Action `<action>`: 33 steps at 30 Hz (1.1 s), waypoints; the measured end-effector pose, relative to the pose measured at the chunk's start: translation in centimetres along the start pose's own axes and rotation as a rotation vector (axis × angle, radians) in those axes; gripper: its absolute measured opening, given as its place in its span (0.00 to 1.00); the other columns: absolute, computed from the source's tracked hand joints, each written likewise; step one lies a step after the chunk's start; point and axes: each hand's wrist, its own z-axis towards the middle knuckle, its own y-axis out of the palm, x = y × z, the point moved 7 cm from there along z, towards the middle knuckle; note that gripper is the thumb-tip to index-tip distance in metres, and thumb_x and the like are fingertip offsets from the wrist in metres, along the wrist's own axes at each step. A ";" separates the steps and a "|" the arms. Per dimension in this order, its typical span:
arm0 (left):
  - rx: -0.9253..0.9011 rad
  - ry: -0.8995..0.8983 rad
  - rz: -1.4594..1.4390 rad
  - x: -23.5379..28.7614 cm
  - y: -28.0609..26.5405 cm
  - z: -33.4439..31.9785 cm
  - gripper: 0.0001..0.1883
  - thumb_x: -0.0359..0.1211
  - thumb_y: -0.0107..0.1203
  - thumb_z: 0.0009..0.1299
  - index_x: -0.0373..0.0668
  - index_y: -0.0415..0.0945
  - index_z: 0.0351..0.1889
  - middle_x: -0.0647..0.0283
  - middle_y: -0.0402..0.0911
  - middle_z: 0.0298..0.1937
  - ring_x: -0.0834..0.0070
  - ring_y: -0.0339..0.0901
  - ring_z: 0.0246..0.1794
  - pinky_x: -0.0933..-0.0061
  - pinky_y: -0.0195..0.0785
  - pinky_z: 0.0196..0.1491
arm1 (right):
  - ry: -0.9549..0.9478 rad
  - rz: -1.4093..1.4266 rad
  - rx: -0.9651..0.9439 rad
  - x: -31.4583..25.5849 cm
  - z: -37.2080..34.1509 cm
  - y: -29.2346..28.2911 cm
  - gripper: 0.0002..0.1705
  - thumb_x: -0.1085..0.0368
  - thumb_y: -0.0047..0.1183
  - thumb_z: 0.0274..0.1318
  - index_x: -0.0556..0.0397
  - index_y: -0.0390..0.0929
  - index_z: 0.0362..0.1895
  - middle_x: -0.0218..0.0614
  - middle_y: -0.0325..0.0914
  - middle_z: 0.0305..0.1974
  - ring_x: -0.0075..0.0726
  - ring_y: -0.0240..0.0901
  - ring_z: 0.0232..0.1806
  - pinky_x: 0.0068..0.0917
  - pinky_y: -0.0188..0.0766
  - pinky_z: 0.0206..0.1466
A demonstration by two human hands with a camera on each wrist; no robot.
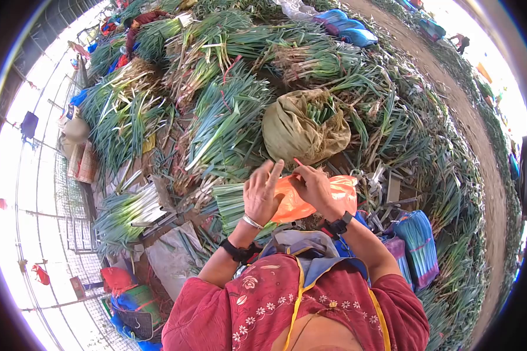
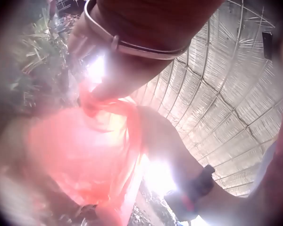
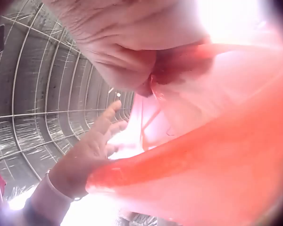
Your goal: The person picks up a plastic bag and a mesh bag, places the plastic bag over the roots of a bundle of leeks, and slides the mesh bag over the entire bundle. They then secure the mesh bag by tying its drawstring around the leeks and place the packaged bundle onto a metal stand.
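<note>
An orange-red plastic bag (image 1: pixel 290 202) spreads between both hands, above the bundled green onions. The right hand (image 1: pixel 316 190) pinches its upper part; the right wrist view shows the bag (image 3: pixel 217 165) hanging beside the right hand (image 3: pixel 137 47). The left hand (image 1: pixel 262 196), with a silver bangle, is at the bag's left side. In the right wrist view the left hand (image 3: pixel 85 157) has its fingers extended and apart, with the bag's edge by its palm. The left wrist view shows the left hand (image 2: pixel 127 70) over the blurred, glaring bag (image 2: pixel 80 150).
A round olive cloth bundle (image 1: pixel 293 131) lies just beyond the hands. Green onion bundles (image 1: pixel 216 126) cover the ground all around. Blue-wrapped bundles (image 1: pixel 418 243) lie at the right, a grey sheet (image 1: pixel 173 257) at the left, and wire fencing (image 1: pixel 41 234) runs farther left.
</note>
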 end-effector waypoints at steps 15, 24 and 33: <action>0.039 -0.114 -0.109 -0.7 4.0 -0.6 0.08 0.25 0.57 0.53 0.46 0.74 0.30 0.64 0.77 0.32 0.62 0.76 0.32 0.65 0.69 0.31 | -0.130 -0.174 -0.166 1.8 -2.2 0.3 0.07 0.62 0.54 0.52 0.48 0.76 0.36 0.38 0.72 0.33 0.50 0.74 0.33 0.43 0.69 0.35; 0.050 -0.049 0.090 0.6 5.7 1.0 0.09 0.25 0.56 0.48 0.46 0.71 0.26 0.65 0.71 0.31 0.65 0.72 0.34 0.66 0.66 0.35 | 0.007 -0.240 -0.194 9.2 -2.8 -3.2 0.11 0.71 0.48 0.48 0.48 0.75 0.38 0.38 0.74 0.38 0.52 0.73 0.39 0.43 0.71 0.37; -0.031 -0.172 0.182 -1.6 8.9 0.1 0.11 0.28 0.59 0.48 0.48 0.72 0.30 0.66 0.70 0.32 0.65 0.72 0.38 0.63 0.64 0.38 | 0.146 -0.216 -0.161 13.2 -3.3 -8.0 0.14 0.72 0.46 0.46 0.50 0.75 0.40 0.41 0.74 0.37 0.55 0.73 0.40 0.43 0.70 0.41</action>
